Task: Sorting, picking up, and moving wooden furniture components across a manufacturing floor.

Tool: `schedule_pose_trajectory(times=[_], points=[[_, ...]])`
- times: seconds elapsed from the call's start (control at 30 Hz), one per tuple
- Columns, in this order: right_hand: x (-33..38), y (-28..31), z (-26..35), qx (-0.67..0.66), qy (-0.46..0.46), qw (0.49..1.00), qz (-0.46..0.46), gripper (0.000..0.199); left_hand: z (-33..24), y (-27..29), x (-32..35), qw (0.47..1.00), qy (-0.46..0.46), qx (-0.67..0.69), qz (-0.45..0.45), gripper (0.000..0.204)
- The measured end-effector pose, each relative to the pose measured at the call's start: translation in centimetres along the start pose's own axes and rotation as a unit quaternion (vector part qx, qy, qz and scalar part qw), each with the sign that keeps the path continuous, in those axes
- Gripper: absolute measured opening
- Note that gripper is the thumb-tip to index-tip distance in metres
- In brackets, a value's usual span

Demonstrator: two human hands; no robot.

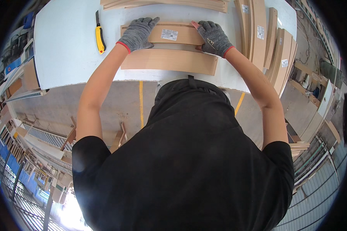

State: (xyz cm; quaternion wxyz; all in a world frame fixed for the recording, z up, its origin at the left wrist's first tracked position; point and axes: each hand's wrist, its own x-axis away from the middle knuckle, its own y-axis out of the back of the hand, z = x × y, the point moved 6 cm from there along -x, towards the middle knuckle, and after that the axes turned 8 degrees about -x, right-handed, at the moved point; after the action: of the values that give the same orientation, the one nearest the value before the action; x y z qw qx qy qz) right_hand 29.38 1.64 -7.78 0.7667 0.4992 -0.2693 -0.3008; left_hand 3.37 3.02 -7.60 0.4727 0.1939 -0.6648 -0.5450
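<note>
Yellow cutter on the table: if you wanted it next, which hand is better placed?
Probably the left hand: the cutter lies to its left on the table. The right hand is farther off, at the right end of the labelled board. Both hands are on that board, so the left would need freeing.

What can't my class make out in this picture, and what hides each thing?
Head view, hidden: part of the labelled board, under the left hand.
Head view, hidden: that board's right end, under the right hand.
Head view, too small: the print on its label.
Head view, cut off: the far side of the top stack, by the upper edge.
</note>
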Motion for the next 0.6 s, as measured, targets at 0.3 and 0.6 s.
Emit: schedule_pose_trajectory(times=[0.3,0.6], points=[[2.2,2.5,1.6,-0.038,0.006,0.996,-0.084,0.095,-1.3,2.8,3.2,0.998,-0.009,-0.022,-0.051,0.096],[5.1,7.0,5.0,-0.136,0.002,0.990,-0.027,0.098,-2.6,5.9,7.5,0.997,-0.019,0.065,0.047,0.093]])
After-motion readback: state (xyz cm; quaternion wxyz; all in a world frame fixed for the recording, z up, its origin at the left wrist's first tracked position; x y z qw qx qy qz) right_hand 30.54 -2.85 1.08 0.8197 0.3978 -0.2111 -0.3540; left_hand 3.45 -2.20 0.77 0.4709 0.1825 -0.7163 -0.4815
